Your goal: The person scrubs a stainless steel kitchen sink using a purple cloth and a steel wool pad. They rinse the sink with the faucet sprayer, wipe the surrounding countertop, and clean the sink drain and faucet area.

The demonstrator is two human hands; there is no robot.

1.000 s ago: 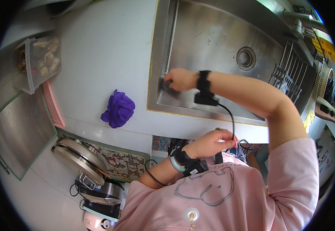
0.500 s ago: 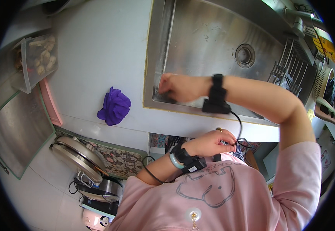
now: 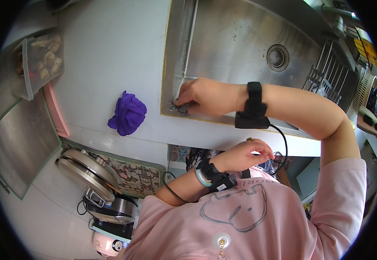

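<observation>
My right hand [image 3: 208,97] is closed on a grey steel wool scrubber [image 3: 178,109], pressing it to the rim at the near left corner of the stainless steel sink [image 3: 236,56]. Part of the scrubber is hidden under the fingers. In front of my body, my left hand [image 3: 244,157] hangs with loosely bent fingers and thumb apart, holding nothing. A crumpled purple cloth [image 3: 128,113] lies on the white countertop [image 3: 110,52], left of the sink.
A clear plastic box [image 3: 45,63] with pale food pieces stands at the far left. A metal rack [image 3: 327,76] sits at the sink's right side, beyond the drain [image 3: 278,57]. A round silver appliance [image 3: 87,173] and a pink appliance [image 3: 106,244] are at lower left.
My right hand has shifted slightly on the sink's corner, and the scrubber now shows at the rim. My left hand has moved a little right, its fingers straighter. The purple cloth stays put.
</observation>
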